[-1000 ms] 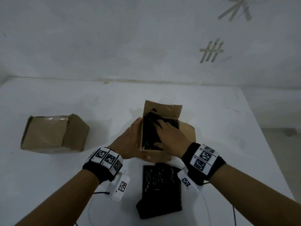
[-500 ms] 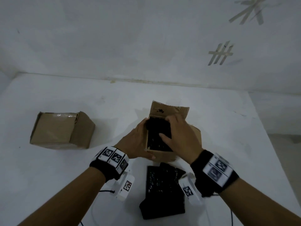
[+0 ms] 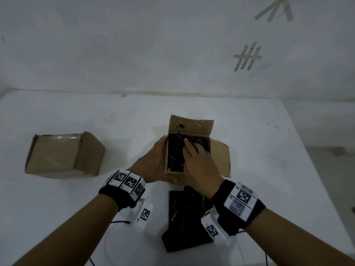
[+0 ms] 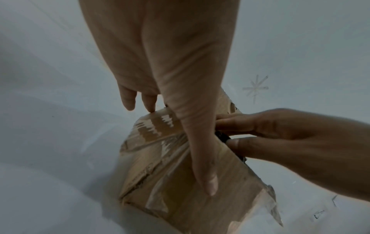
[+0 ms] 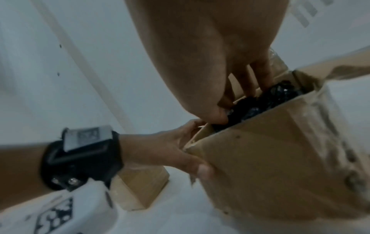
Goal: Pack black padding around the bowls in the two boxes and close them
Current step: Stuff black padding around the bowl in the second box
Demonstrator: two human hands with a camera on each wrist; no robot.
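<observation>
Black padding (image 3: 175, 156) fills open cardboard box (image 3: 221, 158); right hand (image 3: 199, 164) presses it flat-fingered, left hand (image 3: 153, 166) grips box's side.

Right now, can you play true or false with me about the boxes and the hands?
1. The right hand is pushing black padding down into the open box. True.
2. The left hand is resting flat on the table. False: it holds the open box's left side.
3. The other box on the left is closed. True.
4. No padding is left outside the boxes. False: a spare black piece lies on the table between the wrists.
5. A bowl shows in the open box. False: only padding shows.
</observation>
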